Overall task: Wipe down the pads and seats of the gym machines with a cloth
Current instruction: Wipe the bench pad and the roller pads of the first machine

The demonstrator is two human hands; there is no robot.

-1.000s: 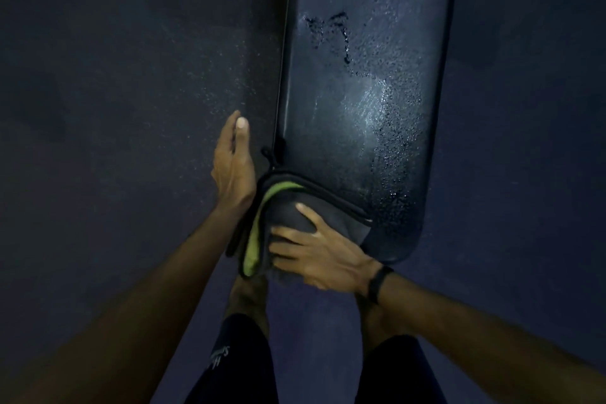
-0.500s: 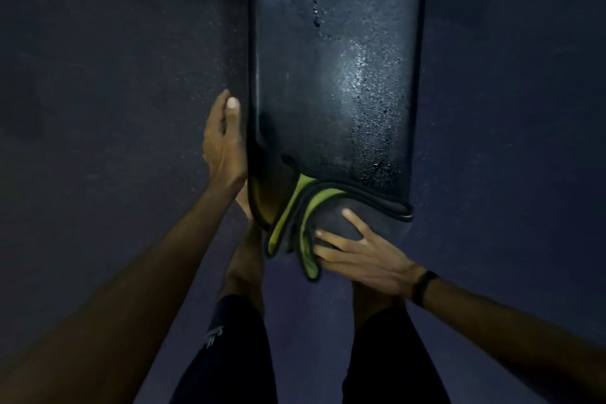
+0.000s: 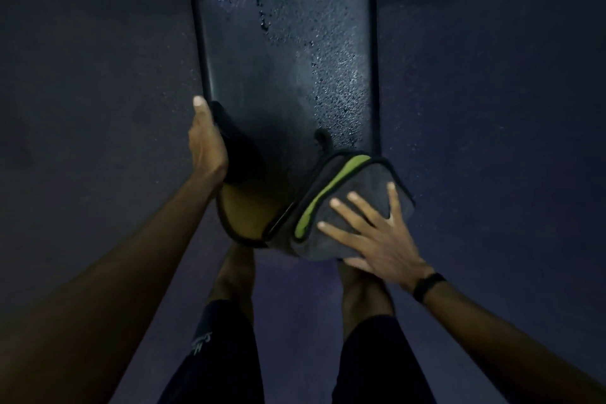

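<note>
A long black bench pad (image 3: 282, 52) runs away from me, its surface speckled with droplets on the right side. A folded grey cloth with a green edge (image 3: 331, 203) lies over the pad's near right corner. My right hand (image 3: 370, 233) presses flat on the cloth with fingers spread. My left hand (image 3: 206, 141) grips the pad's left edge near the near end, thumb side up. The pad's near left part looks dry and dark.
Dark speckled rubber floor (image 3: 98, 108) surrounds the bench on both sides. My bare feet and legs in dark shorts (image 3: 229, 338) stand just below the pad's near end. A black band sits on my right wrist (image 3: 428, 285).
My right hand has slid the cloth from the pad's near left side across to its near right corner. My left hand has stayed on the left edge, now clasping it.
</note>
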